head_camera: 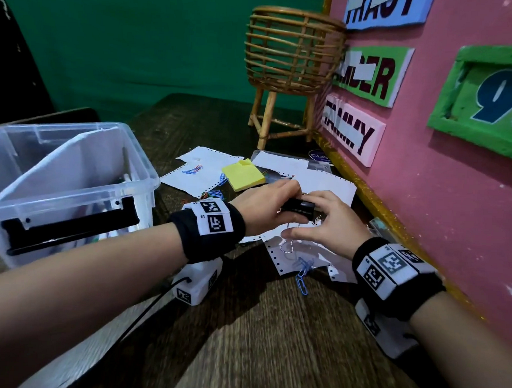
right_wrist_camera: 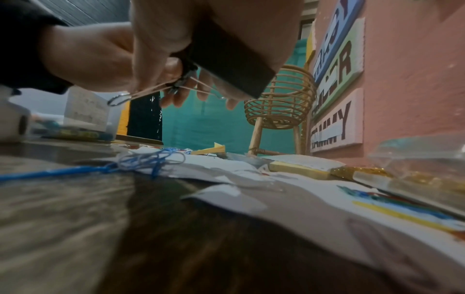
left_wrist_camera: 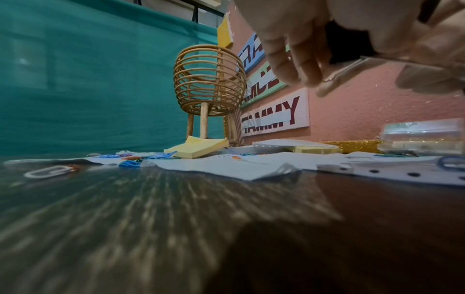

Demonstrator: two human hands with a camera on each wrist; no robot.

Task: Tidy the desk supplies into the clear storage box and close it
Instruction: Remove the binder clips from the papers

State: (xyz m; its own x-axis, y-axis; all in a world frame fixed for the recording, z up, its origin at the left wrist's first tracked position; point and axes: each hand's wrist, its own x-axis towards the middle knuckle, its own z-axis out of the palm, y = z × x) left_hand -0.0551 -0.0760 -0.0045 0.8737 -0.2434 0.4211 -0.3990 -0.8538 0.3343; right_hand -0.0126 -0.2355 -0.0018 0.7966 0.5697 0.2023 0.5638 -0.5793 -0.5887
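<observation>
The black binder clip [head_camera: 298, 208] is held above the loose papers [head_camera: 302, 249], between both hands, to the right of the clear storage box [head_camera: 71, 184]. In the head view its long axis runs roughly left to right, sloping slightly downward toward the right. One silver wire handle [head_camera: 289, 238] hangs from it toward the papers; in the right wrist view the wire loops [right_wrist_camera: 120, 100] angle down and to the left of the black body.

The left hand [head_camera: 260, 207] grips the clip's left end, fingers curled over the top. The right hand [head_camera: 324, 224] grips its right end, with fingers on the far side and the thumb lying low near the hanging handle.

Directly below lie perforated sheets with a cluster of blue paper clips [head_camera: 302, 270] at their near edge. Farther back, a yellow sticky-note pad [head_camera: 243, 175] rests on more sheets, with further coloured paper clips [head_camera: 192, 169] beside it. The storage box stands open on the dark wooden desk [head_camera: 270, 343], its black latch [head_camera: 69, 228] facing the camera, with papers inside. A rattan basket stand [head_camera: 291, 53] stands at the back, against the pink board [head_camera: 457, 174] with name signs.
</observation>
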